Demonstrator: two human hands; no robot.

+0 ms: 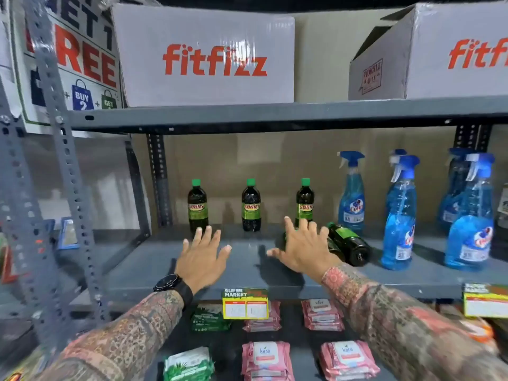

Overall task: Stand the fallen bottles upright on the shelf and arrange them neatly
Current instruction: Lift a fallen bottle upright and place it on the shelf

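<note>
Three dark bottles with green caps and green labels stand upright at the back of the grey shelf (154,259): the left bottle (197,206), the middle bottle (251,205) and the right bottle (305,200). A fallen bottle (350,244) of the same kind lies on its side, cap toward the back. Another fallen bottle (334,247) lies mostly hidden behind my right hand (302,248), which hovers open with fingers spread just left of them. Open too, my left hand (202,255) is in front of the left bottle, holding nothing.
Several blue spray bottles (398,215) stand to the right of the fallen bottles. The shelf above carries white cartons (206,56). Packs of wipes (265,356) lie on the lower shelf. A perforated metal post (66,160) rises at left.
</note>
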